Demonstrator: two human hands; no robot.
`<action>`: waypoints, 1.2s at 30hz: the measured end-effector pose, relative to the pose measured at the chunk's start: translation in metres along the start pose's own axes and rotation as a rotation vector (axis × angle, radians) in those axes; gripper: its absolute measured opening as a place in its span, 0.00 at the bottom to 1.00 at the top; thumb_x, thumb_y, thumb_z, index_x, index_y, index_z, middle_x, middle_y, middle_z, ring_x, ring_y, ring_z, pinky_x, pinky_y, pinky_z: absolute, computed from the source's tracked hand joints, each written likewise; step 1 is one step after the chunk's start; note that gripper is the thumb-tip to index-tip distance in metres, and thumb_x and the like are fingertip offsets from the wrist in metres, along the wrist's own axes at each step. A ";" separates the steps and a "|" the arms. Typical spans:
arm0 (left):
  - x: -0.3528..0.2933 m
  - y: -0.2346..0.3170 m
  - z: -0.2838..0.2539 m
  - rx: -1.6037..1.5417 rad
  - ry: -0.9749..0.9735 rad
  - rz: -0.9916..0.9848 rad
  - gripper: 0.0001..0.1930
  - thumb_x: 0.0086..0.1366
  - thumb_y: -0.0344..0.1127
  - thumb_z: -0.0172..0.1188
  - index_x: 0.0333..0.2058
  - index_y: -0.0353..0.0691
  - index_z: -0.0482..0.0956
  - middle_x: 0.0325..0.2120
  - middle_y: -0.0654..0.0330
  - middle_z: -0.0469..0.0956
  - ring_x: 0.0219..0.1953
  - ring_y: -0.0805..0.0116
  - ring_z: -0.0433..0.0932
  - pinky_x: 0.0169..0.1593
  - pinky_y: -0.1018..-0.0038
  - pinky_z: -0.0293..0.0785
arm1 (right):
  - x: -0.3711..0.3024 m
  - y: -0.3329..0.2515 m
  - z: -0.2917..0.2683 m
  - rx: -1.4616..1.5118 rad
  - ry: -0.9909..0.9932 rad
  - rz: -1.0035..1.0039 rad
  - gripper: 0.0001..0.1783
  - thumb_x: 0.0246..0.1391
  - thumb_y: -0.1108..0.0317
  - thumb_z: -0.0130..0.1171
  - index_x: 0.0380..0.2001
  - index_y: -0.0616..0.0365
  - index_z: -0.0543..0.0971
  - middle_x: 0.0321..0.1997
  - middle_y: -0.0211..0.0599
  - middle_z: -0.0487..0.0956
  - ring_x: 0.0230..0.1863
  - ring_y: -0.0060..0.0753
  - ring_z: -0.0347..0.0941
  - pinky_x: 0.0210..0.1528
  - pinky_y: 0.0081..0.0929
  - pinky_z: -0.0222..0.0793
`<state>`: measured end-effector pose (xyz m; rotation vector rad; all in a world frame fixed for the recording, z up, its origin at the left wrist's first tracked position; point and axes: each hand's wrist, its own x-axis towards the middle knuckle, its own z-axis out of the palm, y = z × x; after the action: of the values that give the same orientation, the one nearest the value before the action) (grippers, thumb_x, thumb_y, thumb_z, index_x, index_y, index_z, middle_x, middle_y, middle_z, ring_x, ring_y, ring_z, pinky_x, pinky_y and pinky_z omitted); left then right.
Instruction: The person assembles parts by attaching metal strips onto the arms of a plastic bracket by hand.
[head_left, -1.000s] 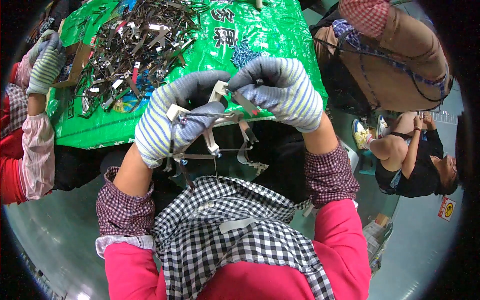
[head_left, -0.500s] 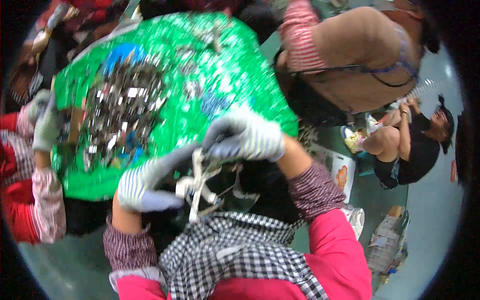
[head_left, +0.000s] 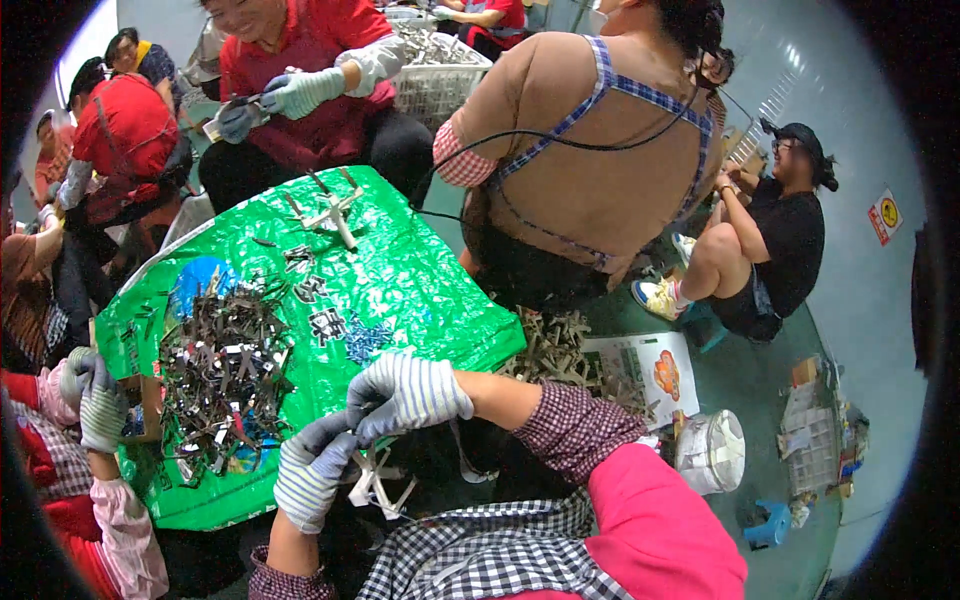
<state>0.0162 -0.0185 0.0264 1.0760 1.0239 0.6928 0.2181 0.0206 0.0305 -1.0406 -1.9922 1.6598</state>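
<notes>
My left hand [head_left: 308, 475] and my right hand [head_left: 412, 398], both in striped grey-palmed gloves, meet at the fingertips over my lap. The fingers of both hands are closed and pressed together; whatever is pinched between them is hidden by the gloves. A branched white plastic piece [head_left: 378, 484] shows right below the fingers, its upper end close to the gloves. I cannot tell whether a hand grips it. Just ahead lies a green plastic sheet [head_left: 410, 275], bearing a heap of dark thin strips and scraps [head_left: 222, 375].
On the sheet's far part rests a white branched piece [head_left: 335, 218], with small blue bits [head_left: 368, 340] nearer. To the right are a pile of grey-brown pieces [head_left: 550, 350] and a white bucket [head_left: 712, 452]. A co-worker's gloved hands [head_left: 98, 400] are at left; other people sit around.
My left hand, open half a second ago, has closed and come up against the right. The view has shifted, showing more people beyond the sheet. The white piece now hangs lower than the fingers.
</notes>
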 end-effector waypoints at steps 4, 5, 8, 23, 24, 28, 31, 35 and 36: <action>0.009 -0.002 0.000 0.030 -0.003 0.020 0.11 0.55 0.31 0.57 0.37 0.34 0.75 0.24 0.63 0.76 0.21 0.80 0.70 0.23 0.84 0.65 | -0.003 -0.003 -0.003 -0.128 0.125 -0.090 0.16 0.42 0.62 0.65 0.33 0.58 0.74 0.30 0.33 0.76 0.33 0.23 0.71 0.36 0.24 0.68; 0.010 -0.001 0.001 0.019 0.003 -0.023 0.11 0.54 0.32 0.58 0.36 0.34 0.74 0.23 0.63 0.75 0.21 0.80 0.70 0.24 0.83 0.66 | -0.004 -0.004 -0.004 -0.103 0.118 -0.085 0.16 0.42 0.63 0.64 0.34 0.58 0.74 0.30 0.33 0.76 0.34 0.23 0.71 0.37 0.24 0.68; 0.018 -0.004 0.004 0.027 -0.054 0.044 0.14 0.53 0.34 0.60 0.36 0.34 0.71 0.23 0.63 0.75 0.22 0.79 0.70 0.26 0.83 0.67 | -0.009 -0.001 -0.006 -0.089 0.114 -0.122 0.16 0.42 0.66 0.64 0.35 0.59 0.74 0.31 0.33 0.76 0.35 0.23 0.71 0.38 0.24 0.68; 0.010 -0.020 0.009 0.039 -0.041 0.174 0.17 0.61 0.27 0.51 0.48 0.45 0.62 0.28 0.66 0.70 0.27 0.78 0.67 0.30 0.80 0.67 | -0.014 0.009 -0.001 -0.182 0.158 -0.227 0.24 0.34 0.69 0.66 0.39 0.53 0.71 0.30 0.36 0.76 0.32 0.32 0.72 0.34 0.29 0.67; 0.012 -0.021 0.011 0.042 -0.047 0.172 0.17 0.61 0.27 0.51 0.48 0.45 0.62 0.28 0.66 0.70 0.27 0.78 0.67 0.30 0.80 0.67 | -0.013 0.011 -0.001 -0.179 0.164 -0.226 0.24 0.34 0.69 0.66 0.39 0.53 0.71 0.30 0.36 0.76 0.32 0.32 0.72 0.34 0.29 0.67; 0.014 -0.013 0.013 -0.144 0.006 0.231 0.50 0.46 0.34 0.67 0.62 0.46 0.41 0.21 0.63 0.73 0.21 0.75 0.70 0.26 0.77 0.68 | 0.002 0.022 0.004 -0.091 0.131 -0.401 0.22 0.35 0.69 0.65 0.38 0.56 0.71 0.31 0.35 0.76 0.33 0.27 0.70 0.35 0.28 0.67; 0.013 -0.010 0.009 -0.125 -0.042 0.240 0.53 0.43 0.34 0.69 0.62 0.46 0.40 0.19 0.65 0.72 0.22 0.77 0.70 0.27 0.78 0.68 | 0.001 0.021 0.006 -0.063 0.013 -0.362 0.17 0.36 0.66 0.67 0.32 0.59 0.76 0.29 0.36 0.78 0.30 0.29 0.72 0.32 0.28 0.68; 0.005 -0.005 0.027 -0.151 -0.058 0.153 0.55 0.41 0.35 0.70 0.62 0.45 0.39 0.30 0.57 0.74 0.29 0.69 0.73 0.32 0.74 0.72 | 0.002 0.034 0.012 -0.157 -0.012 -0.431 0.16 0.37 0.66 0.65 0.33 0.58 0.78 0.30 0.40 0.79 0.30 0.31 0.74 0.33 0.28 0.69; 0.005 -0.006 0.028 -0.174 -0.068 0.145 0.55 0.41 0.35 0.71 0.62 0.45 0.39 0.35 0.53 0.73 0.32 0.65 0.74 0.35 0.73 0.73 | 0.002 0.032 0.014 -0.148 -0.021 -0.435 0.16 0.37 0.66 0.65 0.33 0.58 0.78 0.30 0.40 0.79 0.30 0.31 0.74 0.33 0.28 0.69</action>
<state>0.0434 -0.0269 0.0232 1.0214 0.8176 0.8416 0.2177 0.0136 -0.0042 -0.5748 -2.1872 1.3134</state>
